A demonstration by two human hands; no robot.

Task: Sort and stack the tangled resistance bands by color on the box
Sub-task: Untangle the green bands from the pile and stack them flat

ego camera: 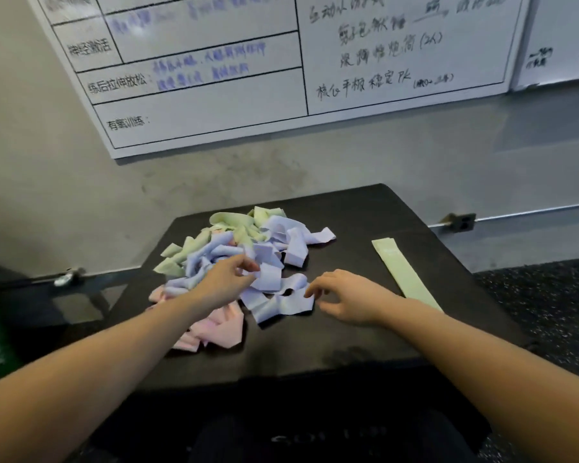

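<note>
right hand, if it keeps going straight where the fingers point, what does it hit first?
The right hand points left toward the pile. Its fingertips look already at the edge of the nearest purple band, so that comes first, probably well before the left hand. Contact can't be confirmed from one view.

Gym (training whiteboard (214, 61), rubber flooring (549, 295))
</note>
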